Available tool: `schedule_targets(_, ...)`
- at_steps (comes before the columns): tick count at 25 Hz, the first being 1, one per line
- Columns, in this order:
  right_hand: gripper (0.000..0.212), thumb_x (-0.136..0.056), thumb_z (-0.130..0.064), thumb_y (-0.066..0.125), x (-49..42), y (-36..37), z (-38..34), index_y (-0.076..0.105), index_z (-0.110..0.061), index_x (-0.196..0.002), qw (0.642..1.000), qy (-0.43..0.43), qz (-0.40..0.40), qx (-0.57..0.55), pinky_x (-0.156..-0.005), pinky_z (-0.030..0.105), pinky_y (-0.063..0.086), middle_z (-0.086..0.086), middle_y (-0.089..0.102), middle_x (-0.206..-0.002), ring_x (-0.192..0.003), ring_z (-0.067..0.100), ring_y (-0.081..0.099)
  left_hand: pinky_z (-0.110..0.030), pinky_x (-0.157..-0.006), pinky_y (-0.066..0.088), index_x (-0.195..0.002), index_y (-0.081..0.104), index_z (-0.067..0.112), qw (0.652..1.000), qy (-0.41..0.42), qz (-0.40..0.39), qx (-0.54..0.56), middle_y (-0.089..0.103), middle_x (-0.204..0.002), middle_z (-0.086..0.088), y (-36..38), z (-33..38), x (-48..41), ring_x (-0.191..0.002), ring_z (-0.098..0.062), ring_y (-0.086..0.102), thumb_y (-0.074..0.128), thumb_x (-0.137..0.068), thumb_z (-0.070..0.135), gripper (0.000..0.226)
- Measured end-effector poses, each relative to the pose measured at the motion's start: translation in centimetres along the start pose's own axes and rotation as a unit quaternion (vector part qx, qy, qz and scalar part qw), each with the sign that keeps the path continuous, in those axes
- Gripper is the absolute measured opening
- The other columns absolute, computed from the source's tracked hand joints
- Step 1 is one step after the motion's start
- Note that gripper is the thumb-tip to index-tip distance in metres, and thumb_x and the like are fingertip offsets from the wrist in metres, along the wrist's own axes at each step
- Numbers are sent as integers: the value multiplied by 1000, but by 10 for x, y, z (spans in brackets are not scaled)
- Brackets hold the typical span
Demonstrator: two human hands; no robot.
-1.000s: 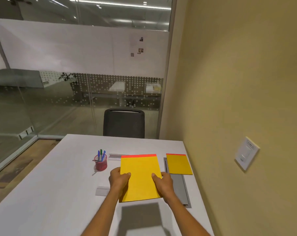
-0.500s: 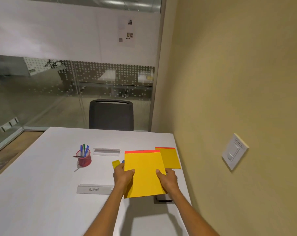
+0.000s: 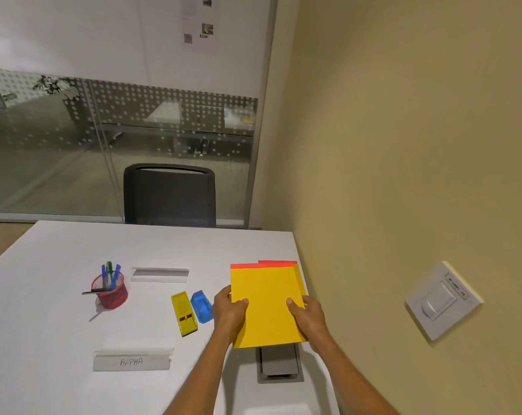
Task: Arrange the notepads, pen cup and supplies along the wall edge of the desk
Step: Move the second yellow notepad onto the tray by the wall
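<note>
Left hand (image 3: 228,313) and right hand (image 3: 309,317) each pinch a side edge of the large yellow notepad (image 3: 267,304), fingers (image 3: 223,295) curled. This likely squares it over the smaller notepad (image 3: 296,272) beside the wall (image 3: 403,175).

Matt paper notepad (image 3: 267,304); red wire-mesh pen cup (image 3: 110,292); smooth matt white desk (image 3: 59,324)

Both hands, left (image 3: 228,313) and right (image 3: 309,319), grip large yellow notepad (image 3: 265,307) over smaller notepad (image 3: 295,266); pen cup (image 3: 110,290) well left.
</note>
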State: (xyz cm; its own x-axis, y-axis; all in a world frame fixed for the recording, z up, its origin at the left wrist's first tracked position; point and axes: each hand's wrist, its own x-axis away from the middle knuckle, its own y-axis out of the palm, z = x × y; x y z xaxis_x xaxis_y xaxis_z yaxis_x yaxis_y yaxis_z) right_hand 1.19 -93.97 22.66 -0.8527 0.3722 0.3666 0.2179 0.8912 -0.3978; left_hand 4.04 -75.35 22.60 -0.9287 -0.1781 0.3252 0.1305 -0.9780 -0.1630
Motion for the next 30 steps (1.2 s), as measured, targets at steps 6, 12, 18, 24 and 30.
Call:
schedule_targets(6, 61, -95, -31, 59, -49, -12, 19, 37, -3, -145, 1000, 1, 5, 8, -109, 38, 35, 17, 39, -151, -138, 31, 40, -28, -81, 47, -123, 65, 6, 998, -47, -8, -40, 69, -113, -9, 35, -22, -21, -91, -18, 60, 65, -88, -3, 36)
schedule_targets(12, 50, -95, -27, 59, -108, -19, 28, 48, 2, -134, 996, -14, 2, 92, -105, 44, 44, 20, 55, -137, -125, 35, 52, -29, -82, 48, -132, 59, 7, 997, -68, -1, -42, 66, -129, -12, 78, -31, -53, -96, -20, 61, 58, -88, -12, 48)
schedule_targets(18, 45, -91, -15, 65, -185, -16, 33, 43, 4, -125, 991, 1, 29, 132, -89, 36, 48, 25, 57, -127, -115, 37, 57, -33, -91, 48, -135, 57, 5, 995, -77, -9, -58, 63, -135, -15, 126, -38, -119, -117, -29, 62, 51, -88, -15, 51)
schedule_targets(24, 34, -88, -15, 69, -263, 3, 54, 59, 6, -111, 984, 17, 50, 168, -79, 31, 45, 23, 59, -119, -106, 34, 59, -33, -90, 46, -134, 58, 6, 993, -81, 1, -81, 61, -136, -15, 158, -71, -182, -122, -32, 59, 50, -93, -10, 45)
schedule_targets(30, 30, -90, -21, 66, -301, 24, 78, 57, 4, -103, 965, -5, 65, 254, -84, 34, 44, 23, 52, -116, -103, 35, 55, -29, -84, 44, -131, 59, 5, 991, -58, -12, -120, 64, -128, -17, 174, -100, -219, -98, -18, 55, 45, -91, -14, 46)
